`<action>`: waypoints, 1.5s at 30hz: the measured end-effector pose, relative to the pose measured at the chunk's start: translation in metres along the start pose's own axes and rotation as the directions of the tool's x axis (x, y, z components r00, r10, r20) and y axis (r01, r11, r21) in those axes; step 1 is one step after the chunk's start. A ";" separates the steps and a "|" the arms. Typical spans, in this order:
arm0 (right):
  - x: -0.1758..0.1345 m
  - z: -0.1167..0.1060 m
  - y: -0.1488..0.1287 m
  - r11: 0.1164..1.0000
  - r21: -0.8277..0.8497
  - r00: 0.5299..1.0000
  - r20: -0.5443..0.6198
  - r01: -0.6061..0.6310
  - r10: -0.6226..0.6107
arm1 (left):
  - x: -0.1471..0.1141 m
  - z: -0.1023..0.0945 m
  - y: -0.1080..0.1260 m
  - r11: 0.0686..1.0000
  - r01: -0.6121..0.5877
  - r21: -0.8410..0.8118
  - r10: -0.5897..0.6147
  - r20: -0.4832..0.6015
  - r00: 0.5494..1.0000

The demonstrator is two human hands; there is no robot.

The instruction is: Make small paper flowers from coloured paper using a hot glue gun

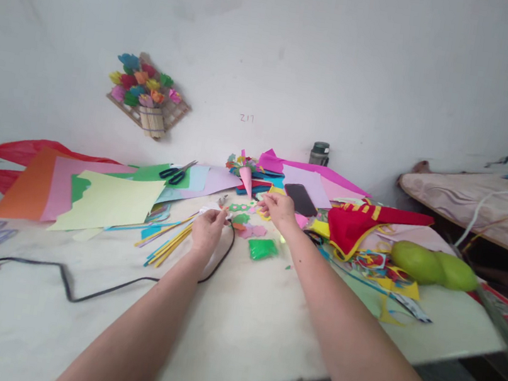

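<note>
My left hand (209,228) is closed, its fingertips pinched together over the middle of the table; what they hold is too small to make out. A black cord (230,244) curves up right beside it, and a small grey tip shows just beyond the fingers. My right hand (278,210) is also closed in a pinch, with a tiny pale thing at the fingertips that I cannot identify. Small green and pink paper cut-outs (255,232) lie between the hands. Nearer to me rests a bright green packet (263,249). Behind stands a pink paper cone with paper flowers (245,180).
Coloured paper sheets (113,201), black-handled scissors (177,172) and yellow and blue strips (172,245) lie left. Rightward are a phone (300,199), red cloth (348,227), paper scraps and green fruits (433,266). A dark bottle (319,154) stands by the wall.
</note>
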State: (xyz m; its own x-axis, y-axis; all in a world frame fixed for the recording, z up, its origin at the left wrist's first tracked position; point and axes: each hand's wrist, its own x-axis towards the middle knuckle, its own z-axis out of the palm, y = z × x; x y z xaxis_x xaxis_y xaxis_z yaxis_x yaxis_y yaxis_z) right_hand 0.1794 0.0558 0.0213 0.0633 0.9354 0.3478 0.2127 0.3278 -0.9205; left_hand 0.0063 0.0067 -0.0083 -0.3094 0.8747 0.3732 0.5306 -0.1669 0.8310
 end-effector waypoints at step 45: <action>-0.021 0.006 -0.019 0.898 0.408 0.934 0.357 -0.164 0.008 | 0.000 -0.008 0.018 0.890 0.019 -0.456 0.075 0.186 0.980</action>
State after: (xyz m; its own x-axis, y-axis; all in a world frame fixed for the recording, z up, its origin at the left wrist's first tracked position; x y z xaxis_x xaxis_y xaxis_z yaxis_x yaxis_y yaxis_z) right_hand 0.1686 0.0312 0.0303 -0.2876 0.9234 0.2540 -0.2176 0.1953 -0.9563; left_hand 0.0095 -0.0003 0.0099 -0.1170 0.9291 0.3510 0.1063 -0.3397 0.9345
